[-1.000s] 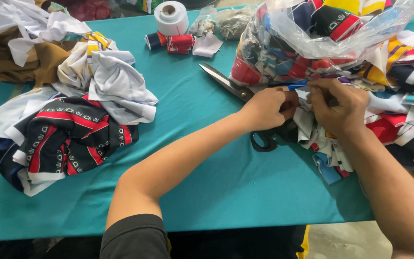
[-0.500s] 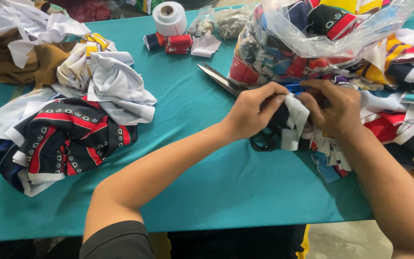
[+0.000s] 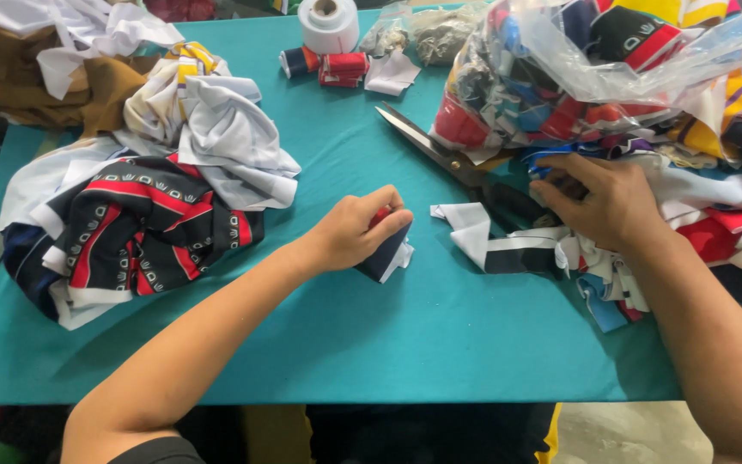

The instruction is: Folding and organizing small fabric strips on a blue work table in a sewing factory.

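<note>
— What do your left fingers [image 3: 381, 209] have?

— They're curled tight around a small folded fabric scrap [image 3: 386, 249], dark navy with a red and a white edge. Your left hand [image 3: 355, 230] pins it low against the teal counter [image 3: 371, 344], between the two heaps.

— And the right hand?

— Your right hand [image 3: 611, 206] lies spread, fingers loose and gripping nothing that I can see, on the loose fabric offcuts [image 3: 508, 245] spilling from the clear plastic bag of scraps [image 3: 611, 77]. The big tailor's scissors [image 3: 440, 150] lie just beside it, blades pointing up the counter.

— How will that scrap handle?

— Light, limp, and likely to unfold. I'd judge a pinch across the folded edge holds better than a grab at a corner.

— What's further out?

— A pile of patterned cloth pieces [image 3: 139, 215] at your left, thread spools [image 3: 328, 64] and a white tape roll [image 3: 330, 21] at the far edge.
</note>
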